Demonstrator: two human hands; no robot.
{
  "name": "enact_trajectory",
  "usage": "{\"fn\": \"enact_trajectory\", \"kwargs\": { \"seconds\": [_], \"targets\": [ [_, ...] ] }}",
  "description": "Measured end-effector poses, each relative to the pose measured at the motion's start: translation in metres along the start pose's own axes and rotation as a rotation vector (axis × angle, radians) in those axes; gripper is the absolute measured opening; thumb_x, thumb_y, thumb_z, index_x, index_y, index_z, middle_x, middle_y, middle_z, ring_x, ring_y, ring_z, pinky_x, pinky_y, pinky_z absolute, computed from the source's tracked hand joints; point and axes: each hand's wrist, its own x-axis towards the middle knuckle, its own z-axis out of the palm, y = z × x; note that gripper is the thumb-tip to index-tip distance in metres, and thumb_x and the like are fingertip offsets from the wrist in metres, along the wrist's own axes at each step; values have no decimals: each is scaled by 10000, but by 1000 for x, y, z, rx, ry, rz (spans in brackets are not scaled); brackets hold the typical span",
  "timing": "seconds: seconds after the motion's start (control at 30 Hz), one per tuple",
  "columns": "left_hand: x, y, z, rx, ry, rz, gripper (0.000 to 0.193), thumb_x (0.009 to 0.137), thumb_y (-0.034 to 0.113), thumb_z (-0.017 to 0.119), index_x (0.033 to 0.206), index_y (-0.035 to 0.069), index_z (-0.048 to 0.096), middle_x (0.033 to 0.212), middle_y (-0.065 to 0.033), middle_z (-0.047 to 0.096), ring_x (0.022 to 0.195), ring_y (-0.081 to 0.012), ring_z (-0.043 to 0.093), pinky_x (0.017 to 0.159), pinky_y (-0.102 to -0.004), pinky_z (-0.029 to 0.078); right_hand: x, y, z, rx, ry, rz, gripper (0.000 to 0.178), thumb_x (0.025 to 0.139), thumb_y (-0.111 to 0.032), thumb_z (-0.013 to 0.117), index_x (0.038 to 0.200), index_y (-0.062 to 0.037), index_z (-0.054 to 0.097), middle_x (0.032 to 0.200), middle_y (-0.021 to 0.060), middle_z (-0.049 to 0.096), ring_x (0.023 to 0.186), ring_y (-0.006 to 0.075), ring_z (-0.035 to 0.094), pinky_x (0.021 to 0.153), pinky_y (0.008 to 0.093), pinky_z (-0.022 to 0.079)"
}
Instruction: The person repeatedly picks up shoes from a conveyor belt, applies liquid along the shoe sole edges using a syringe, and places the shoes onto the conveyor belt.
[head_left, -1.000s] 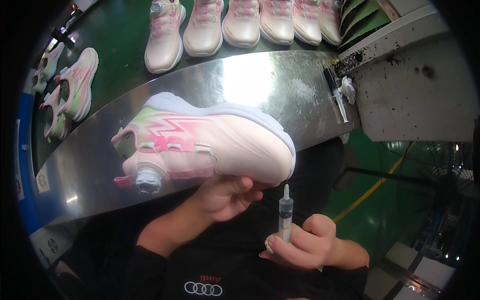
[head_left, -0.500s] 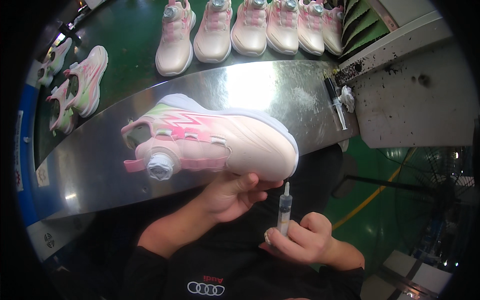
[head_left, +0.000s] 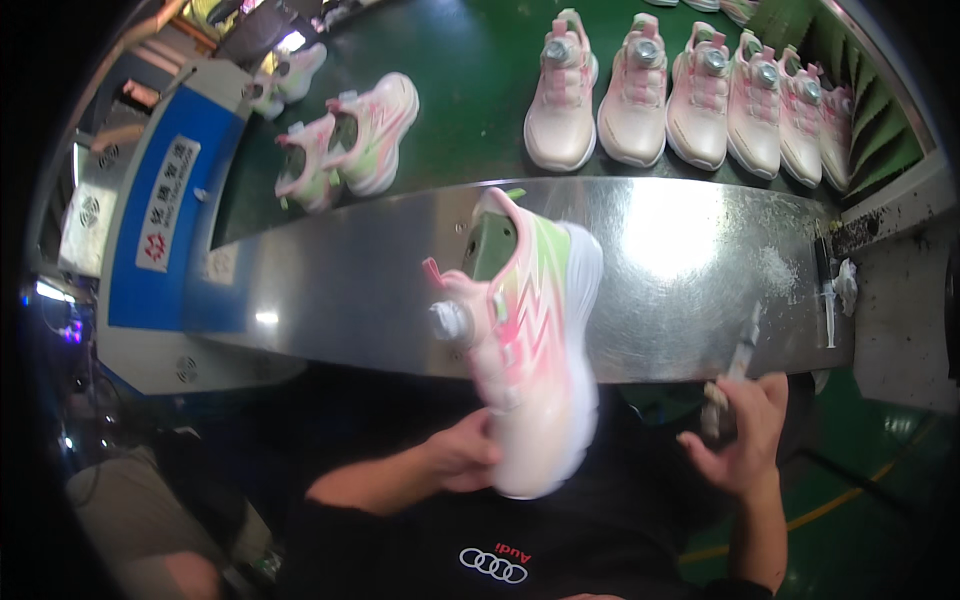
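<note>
My left hand (head_left: 468, 455) grips a pink, white and green sneaker (head_left: 525, 350) by its toe. The shoe is held up in front of the metal bench, heel pointing away from me, with its white dial knob on the left side. Over to the right, my right hand (head_left: 745, 430) holds a clear syringe (head_left: 743, 352) between its fingers, thumb spread apart. Motion blurs the syringe, and its tip points toward the bench. Shoe and syringe are well apart.
Beyond the metal bench (head_left: 340, 290), several matching sneakers (head_left: 635, 110) line up on a green surface, with more sneakers (head_left: 385, 130) at left. A second syringe (head_left: 828, 300) and crumpled white tissue (head_left: 847, 288) lie at the bench's right end. A blue and white machine panel (head_left: 135, 290) stands left.
The sneaker has swung from lying sideways to heel-away, toe toward me. My right hand has carried the syringe away from the toe to the right. The whole view has shifted left.
</note>
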Motion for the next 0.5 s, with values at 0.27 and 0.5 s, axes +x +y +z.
{"fn": "enact_trajectory", "kwargs": {
  "seconds": [0.27, 0.5],
  "targets": [
    [-15, 46, -15, 415, 277, 497, 791, 690, 159, 684, 1340, -72, 296, 1278, -195, 474, 1167, -294, 499, 1010, -388, 387, 45, 46, 39, 47, 107, 43, 571, 593, -252, 772, 1085, -63, 551, 895, 66, 600, 740, 260, 457, 702, 340, 393],
    [60, 201, -10, 699, 368, 696, 419, 846, 85, 540, 1231, -40, 431, 1181, -163, 552, 1058, -275, 569, 946, -408, 448, 45, 50, 41, 88, 125, 76, 578, 576, -245, 772, 1086, -78, 558, 890, 60, 600, 736, 266, 460, 699, 342, 415]
  ]
}}
